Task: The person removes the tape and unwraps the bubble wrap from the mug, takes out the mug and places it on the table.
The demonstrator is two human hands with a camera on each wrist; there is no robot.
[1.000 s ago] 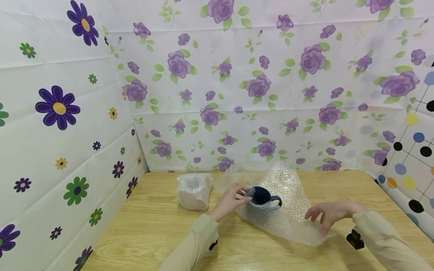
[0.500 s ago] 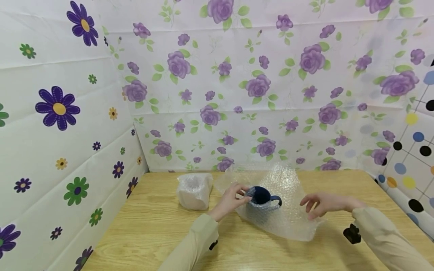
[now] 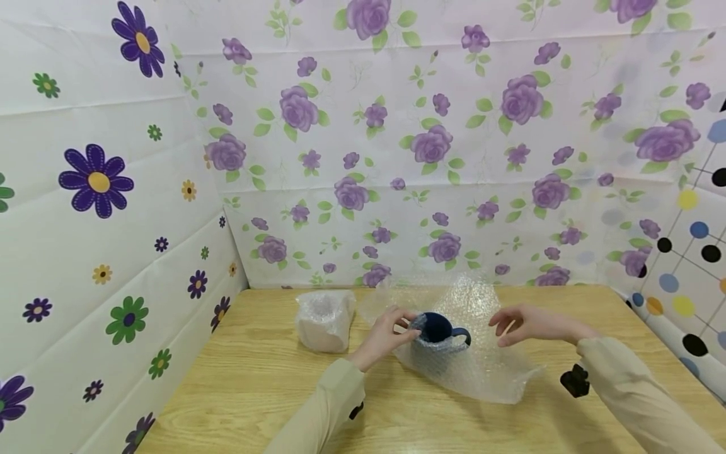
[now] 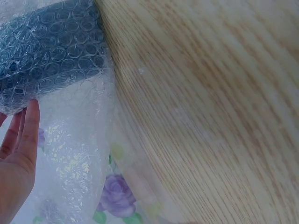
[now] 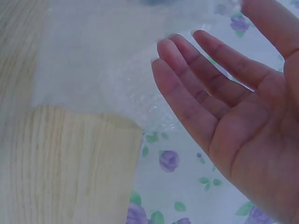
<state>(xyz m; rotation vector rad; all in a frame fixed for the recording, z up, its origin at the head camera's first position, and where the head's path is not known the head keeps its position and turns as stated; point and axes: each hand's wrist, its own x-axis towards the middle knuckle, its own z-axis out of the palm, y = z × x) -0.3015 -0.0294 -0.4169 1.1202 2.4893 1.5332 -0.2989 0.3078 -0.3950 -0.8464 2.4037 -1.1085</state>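
A dark blue mug (image 3: 437, 328) stands on a sheet of bubble wrap (image 3: 476, 378), its mouth and handle showing. The wrap covers the mug's left side and part of its front. My left hand (image 3: 391, 333) grips the mug at its left through the wrap. In the left wrist view, the fingers (image 4: 31, 126) press against the wrapped wall (image 4: 56, 44). Right of the mug, my right hand (image 3: 530, 325) hovers over the sheet with fingers loosely bent and nothing between them; the right wrist view shows its bare palm (image 5: 247, 126).
A bubble-wrapped bundle (image 3: 324, 321) sits to the left of the mug on the wooden table (image 3: 255, 391). Flowered cloth (image 3: 340, 157) hangs behind the table's far edge, and more printed cloth stands at both sides.
My right hand has let go of the sheet's right corner and moved left and away from me, towards the mug. That corner has settled lower. The left hand stays in place.
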